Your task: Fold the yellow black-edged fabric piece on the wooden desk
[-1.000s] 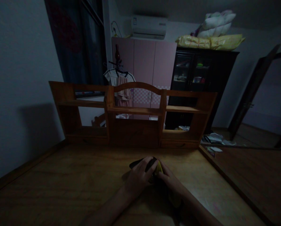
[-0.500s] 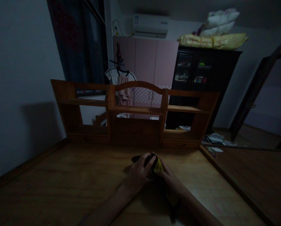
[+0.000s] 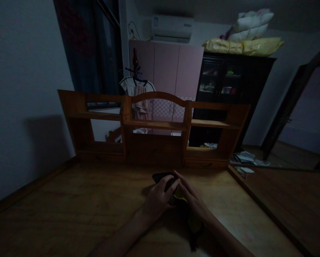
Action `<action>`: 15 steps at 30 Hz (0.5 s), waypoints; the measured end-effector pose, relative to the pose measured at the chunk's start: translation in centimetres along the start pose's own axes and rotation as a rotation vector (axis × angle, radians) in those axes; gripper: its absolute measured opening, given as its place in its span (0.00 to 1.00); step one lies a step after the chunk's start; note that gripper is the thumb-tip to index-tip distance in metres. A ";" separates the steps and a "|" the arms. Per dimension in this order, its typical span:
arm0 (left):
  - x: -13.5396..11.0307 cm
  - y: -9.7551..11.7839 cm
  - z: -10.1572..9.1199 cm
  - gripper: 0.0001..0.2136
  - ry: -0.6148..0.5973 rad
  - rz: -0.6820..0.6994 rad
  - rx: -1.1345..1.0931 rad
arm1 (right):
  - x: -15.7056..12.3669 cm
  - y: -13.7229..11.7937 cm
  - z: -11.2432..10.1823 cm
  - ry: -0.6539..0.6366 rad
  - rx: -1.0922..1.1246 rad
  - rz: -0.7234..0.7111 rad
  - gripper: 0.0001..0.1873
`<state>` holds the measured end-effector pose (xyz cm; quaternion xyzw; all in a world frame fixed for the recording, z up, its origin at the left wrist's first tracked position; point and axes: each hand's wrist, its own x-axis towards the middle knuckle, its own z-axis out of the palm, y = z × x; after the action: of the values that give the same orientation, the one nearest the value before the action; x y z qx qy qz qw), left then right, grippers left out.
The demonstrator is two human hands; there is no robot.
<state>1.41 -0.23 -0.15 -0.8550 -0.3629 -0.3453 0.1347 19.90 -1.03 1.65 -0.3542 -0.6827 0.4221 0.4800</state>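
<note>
Both the left hand [image 3: 158, 198] and the right hand [image 3: 194, 201] are on a dark item [image 3: 160, 176] in front of the wooden shelf unit [image 3: 154, 150], opposite its middle section. The left hand grips it, fingers bent over the dark part. The right hand lies along the other side with its fingers nearly straight, touching a yellow part [image 3: 180, 194] that shows between the hands — whether these fingers clasp anything or only press, one cannot tell. The dark item points away to the left, towards the foot of the shelf unit, and stands well apart from it. On the side farther from the shelf unit, a dark strip [image 3: 194, 242] trails below the right wrist; dim light hides how it joins the rest.

The worktop [image 3: 95, 203] spreads out from the base of the shelf unit, and the person's forearms reach in over it from the edge opposite. Behind the shelf unit stand a pink wardrobe [image 3: 165, 67] and, towards its right end, a black cabinet [image 3: 256, 76] with yellow bundles [image 3: 243, 47] on top. Light-coloured clothes [image 3: 142, 98] hang behind the shelf unit's middle — partly seen through its opening. High above and behind the shelf unit is a white air conditioner [image 3: 172, 28].
</note>
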 end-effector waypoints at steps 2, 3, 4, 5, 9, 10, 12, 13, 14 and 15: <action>0.0 0.1 0.0 0.45 -0.005 0.015 0.002 | 0.0 0.0 0.0 0.003 -0.021 -0.013 0.24; 0.0 0.1 0.0 0.46 -0.004 0.020 0.001 | 0.1 0.0 0.0 0.005 -0.030 -0.019 0.24; 0.0 0.1 0.0 0.46 -0.002 0.022 0.000 | 0.1 0.0 0.0 0.006 -0.039 -0.026 0.24; 0.0 0.0 0.0 0.46 0.000 0.024 -0.002 | 0.1 0.1 0.1 0.007 -0.049 -0.034 0.23; -0.1 0.0 -0.1 0.44 -0.001 0.034 -0.010 | 0.2 0.4 0.1 0.010 -0.117 -0.087 0.22; -0.1 0.0 -0.1 0.44 0.000 0.044 -0.008 | 0.2 0.6 0.0 0.015 -0.140 -0.102 0.21; -0.1 0.0 -0.2 0.42 -0.001 0.077 0.001 | 0.2 0.8 0.0 0.026 -0.187 -0.122 0.20; -0.1 0.0 -0.2 0.42 -0.004 0.098 0.008 | 0.2 0.9 -0.1 0.031 -0.210 -0.127 0.20; -0.1 0.0 -0.3 0.41 -0.009 0.123 0.015 | 0.2 1.0 -0.1 0.034 -0.232 -0.128 0.20; -0.1 0.0 -0.3 0.41 -0.012 0.145 0.024 | 0.2 1.1 -0.2 0.037 -0.252 -0.126 0.19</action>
<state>1.19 -0.43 -0.01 -0.8795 -0.3048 -0.3250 0.1675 20.07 -0.34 0.72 -0.3756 -0.7422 0.2955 0.4698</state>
